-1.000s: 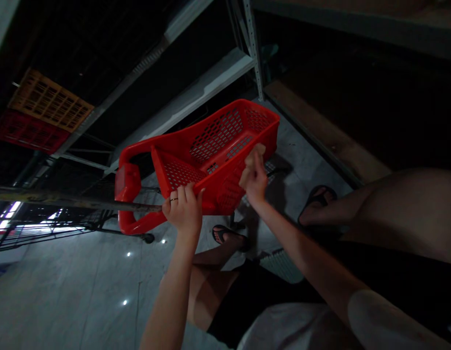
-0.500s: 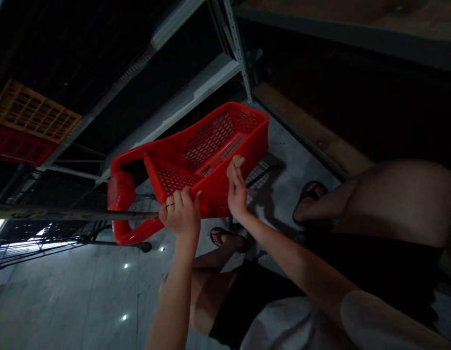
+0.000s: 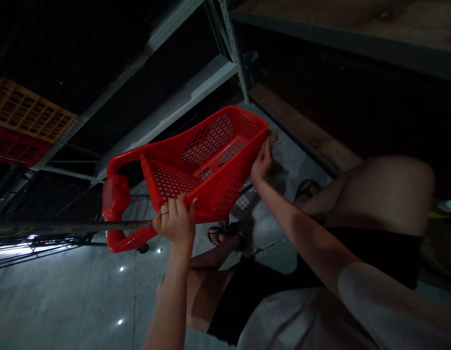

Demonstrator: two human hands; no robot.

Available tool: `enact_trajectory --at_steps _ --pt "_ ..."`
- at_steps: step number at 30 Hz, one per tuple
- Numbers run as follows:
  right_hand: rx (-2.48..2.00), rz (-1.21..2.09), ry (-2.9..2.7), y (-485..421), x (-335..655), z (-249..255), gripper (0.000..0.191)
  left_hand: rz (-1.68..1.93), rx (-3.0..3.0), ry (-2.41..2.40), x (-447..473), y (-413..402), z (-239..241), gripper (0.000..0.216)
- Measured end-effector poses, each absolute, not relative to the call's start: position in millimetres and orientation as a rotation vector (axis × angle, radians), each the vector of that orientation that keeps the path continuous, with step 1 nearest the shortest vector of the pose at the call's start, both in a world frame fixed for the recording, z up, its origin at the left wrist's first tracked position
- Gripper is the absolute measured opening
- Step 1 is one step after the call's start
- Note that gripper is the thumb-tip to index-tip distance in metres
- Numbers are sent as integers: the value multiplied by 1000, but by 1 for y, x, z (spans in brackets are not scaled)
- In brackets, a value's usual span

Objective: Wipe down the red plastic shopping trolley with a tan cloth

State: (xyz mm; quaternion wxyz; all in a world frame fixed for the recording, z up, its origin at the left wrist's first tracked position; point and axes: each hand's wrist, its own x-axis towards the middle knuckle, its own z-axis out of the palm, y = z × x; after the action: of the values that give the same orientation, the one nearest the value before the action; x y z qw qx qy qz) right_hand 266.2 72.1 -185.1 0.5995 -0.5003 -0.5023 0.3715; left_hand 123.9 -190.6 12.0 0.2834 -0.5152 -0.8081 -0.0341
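Note:
A red plastic shopping cart (image 3: 210,194) with perforated walls stands in front of me, its loop handle to the left. My left hand (image 3: 176,218), with a ring on one finger, is closed over the cart's near rim. A thin pole (image 3: 130,225) crosses above the handle and ends at this hand; whether the fingers touch it I cannot tell. Near the far right corner, my right hand (image 3: 262,160) presses against the outside of the near wall. A small tan cloth (image 3: 273,137), blurred, sticks out past its fingertips.
Metal shelving (image 3: 181,102) runs behind the cart. A yellow crate (image 3: 31,109) sits over a red crate (image 3: 19,146) at left. Wooden boards (image 3: 305,131) lie at right. My sandalled feet (image 3: 221,236) rest on the grey tiled floor (image 3: 82,296), near a pale green seat (image 3: 279,255).
My right hand has slid with the cloth along the cart's near side, rightwards and up toward the far corner. My left hand keeps its grip on the rim. The view has shifted slightly.

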Motion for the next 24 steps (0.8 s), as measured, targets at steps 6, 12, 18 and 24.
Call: enact_trajectory --at_steps 6,12,18,24 --pt "-1098 1115 -1213 -63 207 -204 69 -138 -1358 -2191 122 -177 13 52" --pt "-1084 1157 -1188 -91 195 -211 68 -128 -1346 -2246 118 -178 15 56" --pt "-1274 809 -933 76 244 -199 72 -45 -1383 -2039 121 -195 13 44" --pt "-1234 853 -958 89 251 -184 72 -80 -1370 -2042 125 -195 10 42"
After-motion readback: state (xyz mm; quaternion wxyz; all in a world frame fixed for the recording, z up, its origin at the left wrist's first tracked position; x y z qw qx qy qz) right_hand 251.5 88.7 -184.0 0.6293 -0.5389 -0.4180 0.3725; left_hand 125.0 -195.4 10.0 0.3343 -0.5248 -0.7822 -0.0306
